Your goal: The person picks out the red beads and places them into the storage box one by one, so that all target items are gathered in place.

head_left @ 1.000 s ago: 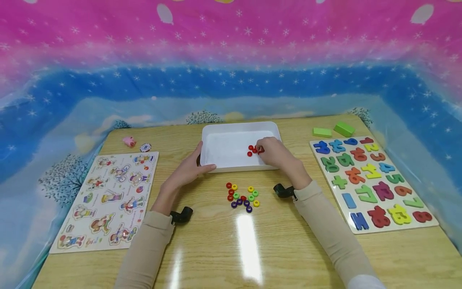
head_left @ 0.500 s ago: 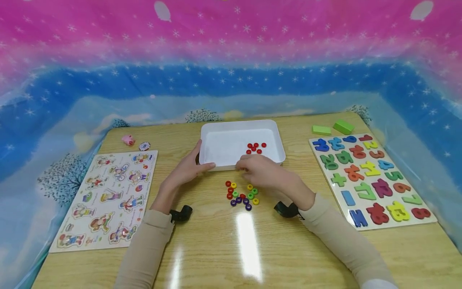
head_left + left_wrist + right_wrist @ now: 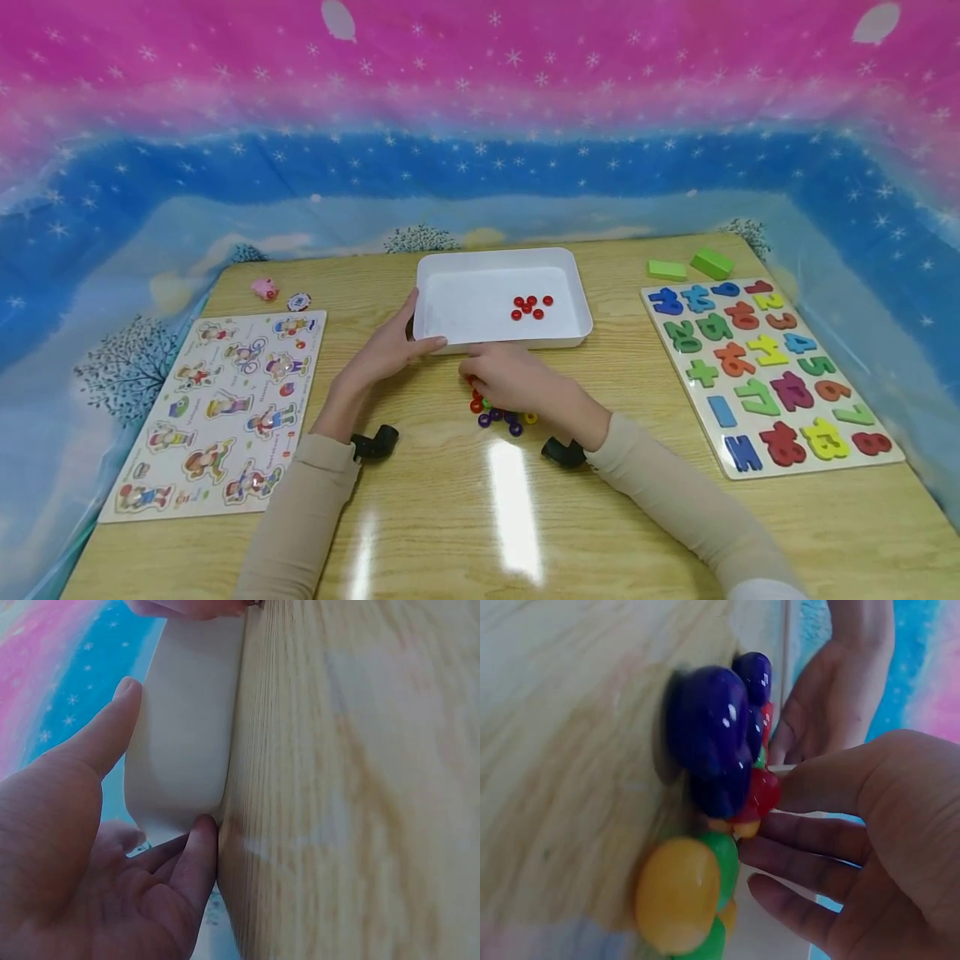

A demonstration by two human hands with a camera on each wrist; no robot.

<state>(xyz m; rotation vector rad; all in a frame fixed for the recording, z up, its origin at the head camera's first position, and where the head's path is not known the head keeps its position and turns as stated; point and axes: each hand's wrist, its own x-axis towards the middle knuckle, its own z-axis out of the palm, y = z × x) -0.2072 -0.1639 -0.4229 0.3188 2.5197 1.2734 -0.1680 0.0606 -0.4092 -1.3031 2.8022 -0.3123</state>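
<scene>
My left hand (image 3: 390,350) grips the near left corner of a white tray (image 3: 465,343), thumb at the front rim and fingers along the left side. In the left wrist view its thumb touches the tray wall (image 3: 187,712). Several red ring beads (image 3: 527,309) lie in the tray's right half. My right hand (image 3: 517,379) reaches down over a pile of ring beads in front of the tray, its fingertips at a red bead (image 3: 471,380). Purple beads (image 3: 709,720), a yellow bead (image 3: 679,896) and green ones lie beside that hand. Whether the fingertips pinch the bead is hidden.
A picture puzzle board (image 3: 225,417) lies at left, with a pink pig toy (image 3: 265,288) and a round chip (image 3: 298,302) behind it. A number puzzle board (image 3: 772,379) lies at right. Green blocks (image 3: 712,264) stand behind it. Patterned cloth surrounds the table.
My right hand has left the tray, where the red beads now lie uncovered, and moved toward me and left to the bead pile. My left hand stays on the tray corner.
</scene>
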